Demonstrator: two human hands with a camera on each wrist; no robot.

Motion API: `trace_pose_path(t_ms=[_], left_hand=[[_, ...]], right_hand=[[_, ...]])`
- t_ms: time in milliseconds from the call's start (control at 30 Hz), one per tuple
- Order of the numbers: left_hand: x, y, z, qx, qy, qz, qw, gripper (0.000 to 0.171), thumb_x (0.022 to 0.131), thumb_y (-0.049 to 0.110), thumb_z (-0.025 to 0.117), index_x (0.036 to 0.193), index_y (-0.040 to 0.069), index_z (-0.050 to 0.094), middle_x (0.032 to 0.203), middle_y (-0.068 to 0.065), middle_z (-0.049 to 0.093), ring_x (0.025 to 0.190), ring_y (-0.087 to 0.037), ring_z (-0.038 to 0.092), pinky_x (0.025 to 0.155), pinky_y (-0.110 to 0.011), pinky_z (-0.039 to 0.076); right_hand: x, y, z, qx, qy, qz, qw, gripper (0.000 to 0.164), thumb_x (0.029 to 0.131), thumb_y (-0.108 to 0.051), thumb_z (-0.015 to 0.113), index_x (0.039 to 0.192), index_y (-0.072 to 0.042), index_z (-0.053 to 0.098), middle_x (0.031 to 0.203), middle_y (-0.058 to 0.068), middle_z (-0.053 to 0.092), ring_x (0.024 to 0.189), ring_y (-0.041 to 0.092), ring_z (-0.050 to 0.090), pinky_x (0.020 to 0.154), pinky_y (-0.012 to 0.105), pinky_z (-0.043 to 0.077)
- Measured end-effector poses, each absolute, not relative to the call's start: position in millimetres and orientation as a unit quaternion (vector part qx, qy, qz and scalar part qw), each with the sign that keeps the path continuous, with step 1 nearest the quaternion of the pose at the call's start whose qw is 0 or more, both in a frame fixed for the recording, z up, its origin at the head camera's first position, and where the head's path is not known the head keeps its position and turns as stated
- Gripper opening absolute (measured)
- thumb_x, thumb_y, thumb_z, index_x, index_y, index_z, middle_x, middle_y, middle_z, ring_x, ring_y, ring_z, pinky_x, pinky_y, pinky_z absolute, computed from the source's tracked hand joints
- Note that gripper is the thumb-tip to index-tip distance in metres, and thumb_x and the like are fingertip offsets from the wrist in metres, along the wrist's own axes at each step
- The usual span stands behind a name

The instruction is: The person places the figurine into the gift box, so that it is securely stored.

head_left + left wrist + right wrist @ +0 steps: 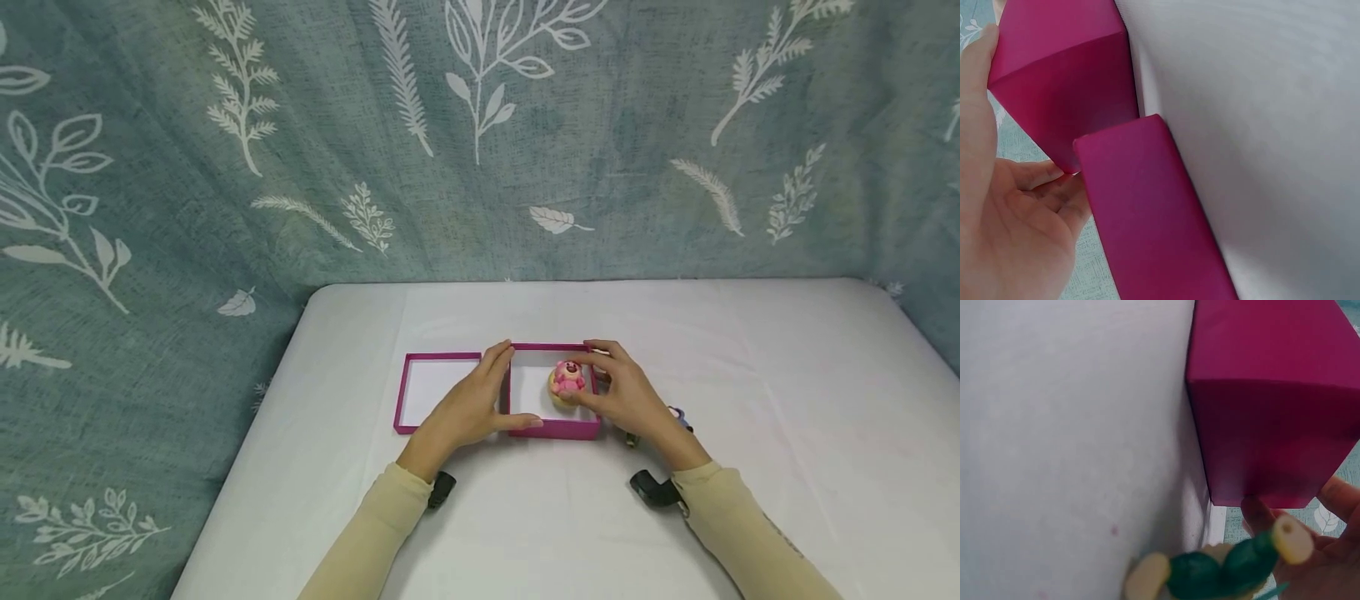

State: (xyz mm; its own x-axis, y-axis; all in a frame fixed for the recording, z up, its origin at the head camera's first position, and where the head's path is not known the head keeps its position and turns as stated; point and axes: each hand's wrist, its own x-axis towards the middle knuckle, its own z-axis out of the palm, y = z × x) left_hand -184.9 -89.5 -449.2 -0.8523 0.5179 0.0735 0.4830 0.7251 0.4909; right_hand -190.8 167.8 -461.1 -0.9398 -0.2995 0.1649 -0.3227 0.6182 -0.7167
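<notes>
With the right hand (626, 393), in the head view, apparently pinching the pink bear toy (568, 382) between thumb and fingers, inside the right part of the open box (558, 430) on the white table (555, 508); with the left hand (467, 408) spanning and gripping the box's left side — thumb over the near rim, fingertips at the far corner. For a clean job, keep that left hold steady but light, so as not to bow the walls; guide the toy straight up or down, clear of the right wall, and let go only once stable. In the left wrist view, find the box's outer wall and a shallower tray (1147, 206) close by. In the right wrist view, note a green-and-cream toy (1194, 575) near the camera — probably mostly hidden in the head view. No bear in either wrist view.
</notes>
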Motion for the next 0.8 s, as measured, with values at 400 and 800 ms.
trace_pose_path(t_ms=[400, 800], left_hand=[[-185.2, -90.2, -449.4, 0.274, 0.928, 0.25, 0.032, 0.112, 0.078, 0.068, 0.068, 0.156, 0.004, 0.019, 0.162, -0.009, 0.02, 0.14, -0.022, 0.042, 0.111, -0.037, 0.041], [-185.5, -90.2, -450.2, 0.271, 0.929, 0.25, 0.034, 0.112, 0.078, 0.068, 0.068, 0.156, 0.004, 0.018, 0.162, -0.006, 0.019, 0.14, -0.023, 0.042, 0.111, -0.037, 0.041]], right_hand=[[-189.9, 164.7, -458.4, 0.157, -0.92, 0.358, 0.03, 0.058, 0.076, -0.034, 0.085, 0.125, -0.009, 0.066, 0.138, 0.022, 0.048, 0.097, 0.031, 0.059, 0.08, 0.043, 0.051], [-189.4, 162.8, -457.0, 0.144, -0.923, 0.357, 0.019, 0.059, 0.076, -0.027, 0.085, 0.127, -0.007, 0.064, 0.126, 0.021, 0.058, 0.112, 0.038, 0.056, 0.092, 0.055, 0.049]])
